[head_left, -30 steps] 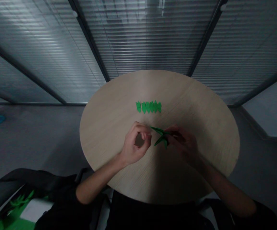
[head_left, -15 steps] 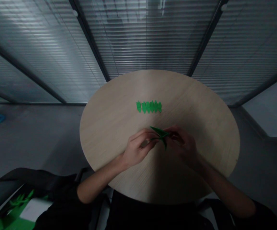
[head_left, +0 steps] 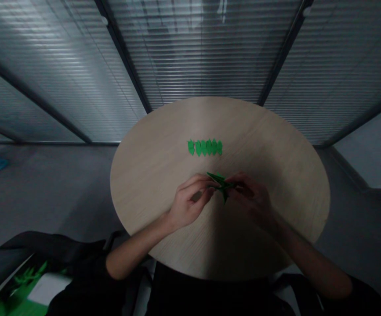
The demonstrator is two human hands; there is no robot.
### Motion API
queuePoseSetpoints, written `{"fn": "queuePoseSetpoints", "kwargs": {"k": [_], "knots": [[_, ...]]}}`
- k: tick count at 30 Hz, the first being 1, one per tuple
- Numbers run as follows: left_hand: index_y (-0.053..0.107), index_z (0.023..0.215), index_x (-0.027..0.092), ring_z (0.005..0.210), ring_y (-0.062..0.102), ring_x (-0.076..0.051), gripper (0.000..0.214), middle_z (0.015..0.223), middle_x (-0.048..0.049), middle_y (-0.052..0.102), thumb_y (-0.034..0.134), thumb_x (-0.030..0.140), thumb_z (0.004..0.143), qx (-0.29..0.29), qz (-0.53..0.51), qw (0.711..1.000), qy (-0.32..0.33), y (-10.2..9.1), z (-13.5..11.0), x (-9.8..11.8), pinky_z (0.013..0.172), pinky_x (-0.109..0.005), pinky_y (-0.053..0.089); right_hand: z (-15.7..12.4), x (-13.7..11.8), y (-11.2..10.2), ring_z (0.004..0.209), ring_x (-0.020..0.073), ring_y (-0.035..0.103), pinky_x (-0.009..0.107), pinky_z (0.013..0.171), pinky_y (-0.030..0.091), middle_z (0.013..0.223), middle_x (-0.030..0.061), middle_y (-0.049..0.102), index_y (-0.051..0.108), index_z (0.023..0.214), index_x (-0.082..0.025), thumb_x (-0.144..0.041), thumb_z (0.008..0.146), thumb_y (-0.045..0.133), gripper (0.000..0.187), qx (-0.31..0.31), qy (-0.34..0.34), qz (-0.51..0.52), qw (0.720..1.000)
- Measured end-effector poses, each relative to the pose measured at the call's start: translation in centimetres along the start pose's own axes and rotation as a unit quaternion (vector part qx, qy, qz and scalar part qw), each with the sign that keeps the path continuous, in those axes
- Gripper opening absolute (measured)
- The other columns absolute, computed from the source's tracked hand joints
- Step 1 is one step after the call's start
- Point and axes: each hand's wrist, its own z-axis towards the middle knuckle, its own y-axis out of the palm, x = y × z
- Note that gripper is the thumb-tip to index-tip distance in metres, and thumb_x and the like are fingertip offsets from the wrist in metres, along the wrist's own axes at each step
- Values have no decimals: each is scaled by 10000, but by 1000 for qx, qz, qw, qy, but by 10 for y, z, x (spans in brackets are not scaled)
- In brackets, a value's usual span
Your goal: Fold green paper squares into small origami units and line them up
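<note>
Head view: pointed, folded green paper piece (head_left: 222, 184), held between both hands at the fingertips. Left hand (head_left: 190, 202) grasping its near end; right hand (head_left: 251, 197) pinching its far side. Beyond both hands: row of small green folded-paper shapes (head_left: 205, 147) on round pale wood tabletop (head_left: 269, 149).

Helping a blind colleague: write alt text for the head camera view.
A left hand and a right hand hold a folded green paper shape over a round wooden table. Beyond the hands, a row of small green paper pieces lies on the table.
</note>
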Motion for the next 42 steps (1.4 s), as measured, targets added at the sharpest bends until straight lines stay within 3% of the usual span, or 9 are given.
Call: {"fn": "queuePoseSetpoints", "kwargs": {"k": [8, 18, 25, 31, 34, 42], "knots": [[743, 989, 175, 848, 746, -173, 62, 960, -86, 757, 695, 213, 998, 61, -11, 998, -30, 0, 1, 2, 682, -288, 649, -1, 0, 1, 774, 147, 712, 257, 685, 626, 913, 16, 712, 752, 971, -256, -243, 889, 757, 83, 5, -24, 4, 1000], [740, 1019, 186, 871, 755, -166, 116, 973, -73, 783, 642, 126, 1006, 42, 16, 999, 22, -3, 1, 3, 732, -298, 650, 0, 0, -2, 770, 148, 716, 249, 682, 626, 905, 12, 716, 747, 972, -269, -233, 880, 749, 99, 18, -13, 0, 1000], [718, 1008, 178, 877, 727, -163, 95, 968, -75, 751, 645, 117, 1000, 20, 16, 999, 25, -4, 2, 0, 748, -288, 626, 0, 1, -2, 762, 136, 715, 231, 683, 621, 891, 6, 711, 748, 968, -249, -209, 884, 736, 94, 19, -17, 5, 1000], [707, 1039, 197, 1120, 679, -244, 92, 1171, -113, 696, 744, 206, 956, 9, -23, 1000, 2, -2, 2, -6, 935, -418, 609, -2, 0, -1, 751, 133, 707, 233, 684, 620, 876, 4, 711, 745, 966, -248, -207, 893, 746, 84, 7, -24, -2, 1000], [708, 1042, 200, 1119, 698, -240, 76, 1286, -128, 682, 724, 190, 968, 6, -40, 999, -11, -2, 3, -5, 973, -446, 603, -2, 0, -1, 761, 135, 713, 238, 689, 622, 900, 9, 712, 744, 975, -248, -204, 900, 742, 87, -6, -36, -2, 999], [729, 946, 187, 946, 751, -185, 59, 1016, -81, 774, 756, 135, 935, 41, -35, 998, -16, 0, 2, 1, 852, -334, 619, -1, -1, -1, 755, 121, 716, 218, 681, 614, 903, 4, 701, 749, 989, -239, -177, 910, 732, 103, -26, -46, -5, 999]]}}
